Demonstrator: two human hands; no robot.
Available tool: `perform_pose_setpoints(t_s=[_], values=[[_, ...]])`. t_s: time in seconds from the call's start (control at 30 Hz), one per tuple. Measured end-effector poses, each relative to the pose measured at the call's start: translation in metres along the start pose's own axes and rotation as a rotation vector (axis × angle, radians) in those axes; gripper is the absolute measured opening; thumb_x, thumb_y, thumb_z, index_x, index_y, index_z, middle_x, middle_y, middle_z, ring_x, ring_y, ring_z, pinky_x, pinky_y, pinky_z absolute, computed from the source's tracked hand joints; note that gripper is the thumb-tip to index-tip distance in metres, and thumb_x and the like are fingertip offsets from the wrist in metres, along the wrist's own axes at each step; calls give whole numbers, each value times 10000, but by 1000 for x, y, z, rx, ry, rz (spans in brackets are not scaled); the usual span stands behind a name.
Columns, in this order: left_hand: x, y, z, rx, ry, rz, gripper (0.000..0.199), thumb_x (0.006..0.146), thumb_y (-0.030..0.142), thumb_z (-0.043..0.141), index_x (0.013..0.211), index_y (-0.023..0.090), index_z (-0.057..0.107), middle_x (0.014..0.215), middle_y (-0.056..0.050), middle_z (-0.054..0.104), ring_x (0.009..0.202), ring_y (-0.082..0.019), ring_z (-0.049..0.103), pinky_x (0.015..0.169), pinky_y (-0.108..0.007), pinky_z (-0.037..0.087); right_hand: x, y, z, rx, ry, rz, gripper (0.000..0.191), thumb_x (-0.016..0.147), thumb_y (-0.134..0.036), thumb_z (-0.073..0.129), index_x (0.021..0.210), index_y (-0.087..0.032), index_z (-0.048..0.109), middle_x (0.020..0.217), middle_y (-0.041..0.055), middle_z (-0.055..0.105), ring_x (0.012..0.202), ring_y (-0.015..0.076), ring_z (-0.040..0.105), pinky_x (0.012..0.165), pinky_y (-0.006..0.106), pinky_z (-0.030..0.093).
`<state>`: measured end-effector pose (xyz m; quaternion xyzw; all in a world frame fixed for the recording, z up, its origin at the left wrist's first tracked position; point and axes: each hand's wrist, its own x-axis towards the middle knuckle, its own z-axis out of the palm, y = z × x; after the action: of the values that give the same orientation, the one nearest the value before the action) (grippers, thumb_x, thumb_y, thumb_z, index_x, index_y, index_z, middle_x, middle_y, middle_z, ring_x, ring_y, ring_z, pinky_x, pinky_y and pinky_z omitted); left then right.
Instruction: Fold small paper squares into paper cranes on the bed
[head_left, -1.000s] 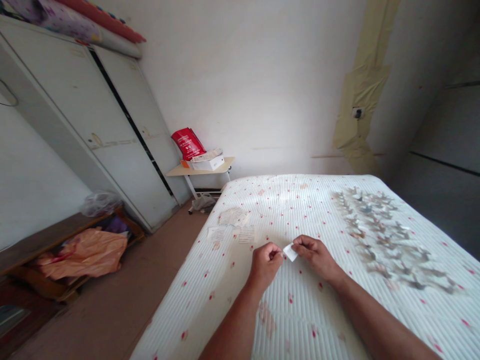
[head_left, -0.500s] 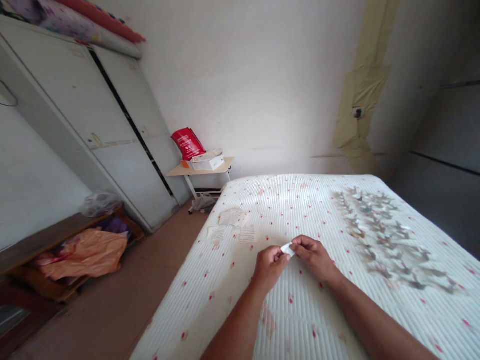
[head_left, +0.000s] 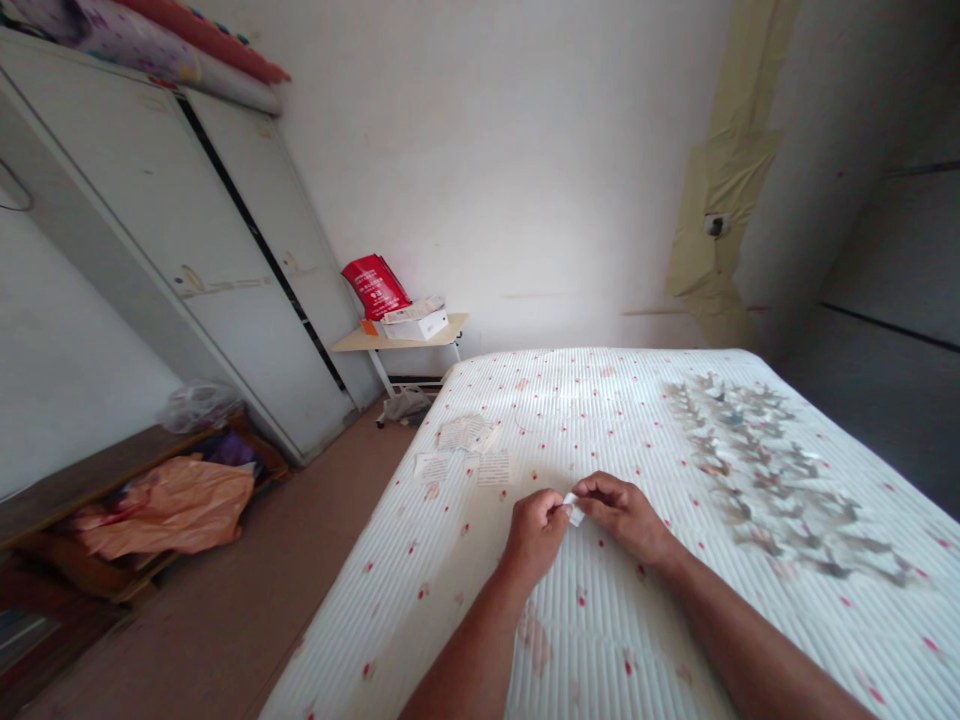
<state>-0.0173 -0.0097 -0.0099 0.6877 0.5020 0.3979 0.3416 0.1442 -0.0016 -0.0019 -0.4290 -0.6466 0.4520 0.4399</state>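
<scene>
Left hand (head_left: 536,532), right hand (head_left: 621,512): fingers pinching paper (head_left: 576,517), apparently part-folded. Rows of finished-looking shapes (head_left: 752,444) on bed (head_left: 442,610). Sheets (head_left: 494,469) flat, unfolded.

Bed (head_left: 585,640): ribbed white cover, red-spotted. Printed papers (head_left: 494,469) lie at left; small pieces (head_left: 804,458), blurred, at right.
</scene>
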Motion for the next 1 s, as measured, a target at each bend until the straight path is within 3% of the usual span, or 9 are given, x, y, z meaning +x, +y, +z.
perform_pose_setpoints(t_s=[0.17, 0.37, 0.63, 0.8, 1.0], values=[[-2, 5, 0, 63, -50, 54, 189, 729, 240, 480, 577, 144, 539, 535, 42, 414, 550, -86, 394, 520, -189, 279, -1, -8, -1, -147, -19, -45, 190, 745, -350, 532, 707, -171, 586, 692, 8, 541, 645, 128, 497, 613, 239, 398], [1, 0, 1, -105, -20, -41, 178, 737, 264, 477, 670, 131, 575, 563, 31, 490, 537, -83, 428, 515, -185, 313, -1, -8, 0, -107, -6, 2, 218, 761, -357, 500, 668, -163, 538, 611, -15, 483, 573, 109, 439, 543, 224, 356], [3, -3, -2, -194, 0, -136, 160, 723, 272, 474, 666, 135, 535, 514, 46, 461, 489, -75, 423, 482, -178, 316, 0, 0, -2, -65, 0, 41, 217, 746, -366, 510, 660, -167, 513, 580, -32, 456, 534, 96, 406, 504, 213, 320], [2, -4, 0, -49, 14, -91, 160, 733, 242, 454, 636, 142, 534, 534, 43, 456, 522, -81, 419, 503, -184, 305, 1, 1, -3, -176, 0, 58, 181, 746, -318, 489, 654, -168, 530, 582, -24, 488, 547, 107, 436, 510, 214, 330], [1, 2, 4, 266, 54, -43, 121, 716, 202, 483, 664, 166, 585, 634, 6, 570, 626, -124, 498, 595, -221, 348, 1, 2, -4, -565, 13, 117, 153, 719, -192, 459, 621, -168, 574, 602, 2, 565, 580, 124, 499, 548, 224, 330]])
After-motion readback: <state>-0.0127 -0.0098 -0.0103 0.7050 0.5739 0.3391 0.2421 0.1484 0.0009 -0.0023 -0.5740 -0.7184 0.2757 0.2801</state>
